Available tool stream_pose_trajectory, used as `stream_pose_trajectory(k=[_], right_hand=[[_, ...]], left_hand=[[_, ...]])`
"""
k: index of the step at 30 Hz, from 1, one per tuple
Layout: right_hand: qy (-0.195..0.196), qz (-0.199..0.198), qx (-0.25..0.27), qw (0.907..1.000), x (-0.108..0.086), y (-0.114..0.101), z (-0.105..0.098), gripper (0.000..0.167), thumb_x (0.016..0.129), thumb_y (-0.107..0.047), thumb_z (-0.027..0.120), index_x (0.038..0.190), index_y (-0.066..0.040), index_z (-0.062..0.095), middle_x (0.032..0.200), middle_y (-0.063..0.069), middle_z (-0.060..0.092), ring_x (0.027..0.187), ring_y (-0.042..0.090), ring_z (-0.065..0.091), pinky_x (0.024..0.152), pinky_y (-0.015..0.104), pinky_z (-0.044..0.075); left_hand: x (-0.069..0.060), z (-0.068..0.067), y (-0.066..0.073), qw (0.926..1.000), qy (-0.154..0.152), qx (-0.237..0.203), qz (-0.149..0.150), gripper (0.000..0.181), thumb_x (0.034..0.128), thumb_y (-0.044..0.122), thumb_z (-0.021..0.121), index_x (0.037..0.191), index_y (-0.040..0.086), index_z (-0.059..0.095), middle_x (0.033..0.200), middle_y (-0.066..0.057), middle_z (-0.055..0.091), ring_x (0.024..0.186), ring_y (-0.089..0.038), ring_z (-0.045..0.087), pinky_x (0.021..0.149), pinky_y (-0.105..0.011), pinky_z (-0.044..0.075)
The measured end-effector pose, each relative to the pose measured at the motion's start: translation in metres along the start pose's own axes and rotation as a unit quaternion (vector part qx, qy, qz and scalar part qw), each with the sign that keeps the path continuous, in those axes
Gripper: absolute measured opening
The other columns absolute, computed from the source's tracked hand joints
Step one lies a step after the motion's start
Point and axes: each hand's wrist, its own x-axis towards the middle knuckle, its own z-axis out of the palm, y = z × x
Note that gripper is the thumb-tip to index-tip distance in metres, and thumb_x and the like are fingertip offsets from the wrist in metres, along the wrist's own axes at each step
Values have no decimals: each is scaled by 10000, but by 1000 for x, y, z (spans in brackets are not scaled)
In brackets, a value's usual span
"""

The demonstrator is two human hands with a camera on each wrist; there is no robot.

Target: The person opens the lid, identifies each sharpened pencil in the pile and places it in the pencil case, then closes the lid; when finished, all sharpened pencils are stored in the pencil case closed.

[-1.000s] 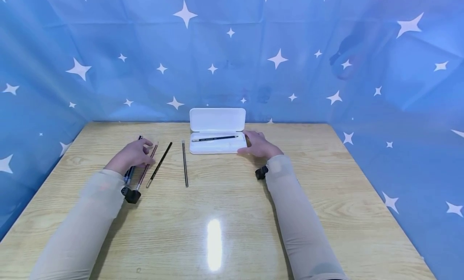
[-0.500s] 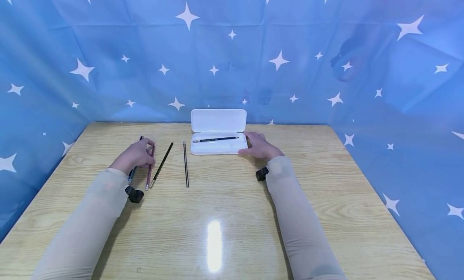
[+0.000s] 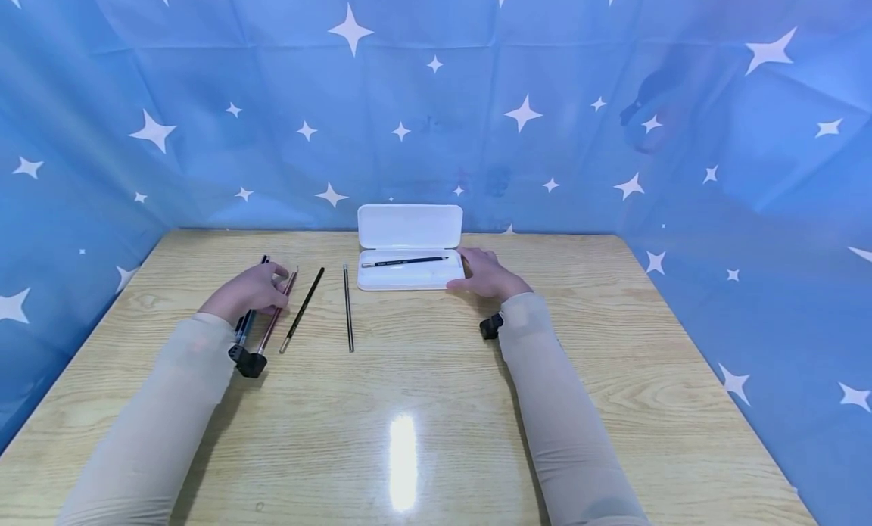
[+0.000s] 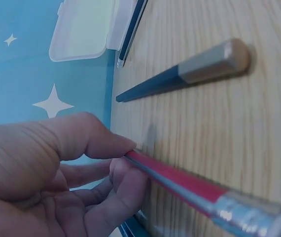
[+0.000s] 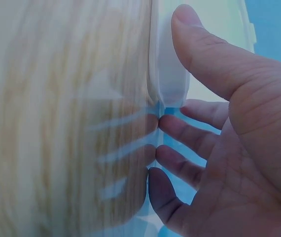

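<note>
- One red pencil [image 3: 270, 329] on the left of the tabletop [image 3: 327, 420] in the head view, left hand [image 3: 250, 287] on it; right hand [image 3: 485, 275] by the case [image 3: 402, 281], dark pencil [image 3: 409, 261] inside.
- Left wrist: got that red pencil pinched, thumb and finger.
- Right wrist: loose fingers, thumb stretched out at the case.

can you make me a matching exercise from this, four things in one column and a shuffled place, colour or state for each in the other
Column one
1. left hand
2. case
3. right hand
4. backdrop

Column two
A. at the right end of the case
B. blue with white stars
C. white and standing open
D. pinching a red pencil

Right pairs: 1-D, 2-C, 3-A, 4-B
</note>
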Motion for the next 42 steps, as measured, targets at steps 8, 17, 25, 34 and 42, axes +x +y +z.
stream_pose_trajectory(k=[8, 17, 25, 34, 42], right_hand=[[-4, 48, -2, 10000, -1, 0, -2, 879, 973, -390, 692, 1633, -118, 179, 1662, 147, 204, 1505, 393, 124, 1185, 586, 220], [-11, 74, 22, 10000, 0, 3, -3, 897, 973, -398, 692, 1638, -119, 157, 1670, 144, 185, 1510, 392, 107, 1190, 585, 212], [6, 38, 14, 10000, -1, 2, -2, 862, 973, -395, 690, 1631, -140, 195, 1661, 124, 215, 1508, 375, 120, 1185, 575, 232], [4, 63, 59, 10000, 0, 1, -1, 853, 973, -397, 691, 1629, -142, 209, 1659, 120, 223, 1507, 374, 125, 1184, 579, 232], [-42, 143, 6, 9999, 0, 2, 1, 887, 972, -421, 684, 1638, -143, 168, 1671, 121, 189, 1519, 370, 97, 1188, 580, 225]], left_hand=[[0, -4, 0, 9995, -232, -164, 117, 611, 905, -35, 582, 1469, -102, 355, 1018, -123, 499, 872, -243, 538, 721, -343, 521], [-2, -6, 3, 9986, -337, -269, 320, 536, 939, -29, 564, 1433, -114, 375, 1049, -134, 481, 909, -257, 536, 732, -370, 528], [-5, -9, 5, 9986, -286, -245, 373, 642, 918, -38, 558, 1502, -132, 309, 1086, -174, 490, 902, -256, 553, 737, -376, 554], [-7, -14, 7, 9976, -97, -425, 534, 665, 934, 4, 617, 1503, -122, 299, 1178, -241, 473, 866, -237, 576, 746, -399, 553], [-11, -15, 10, 9960, -30, -648, 614, 638, 943, -41, 585, 1515, -79, 307, 1235, -253, 444, 801, -222, 535, 704, -365, 514]])
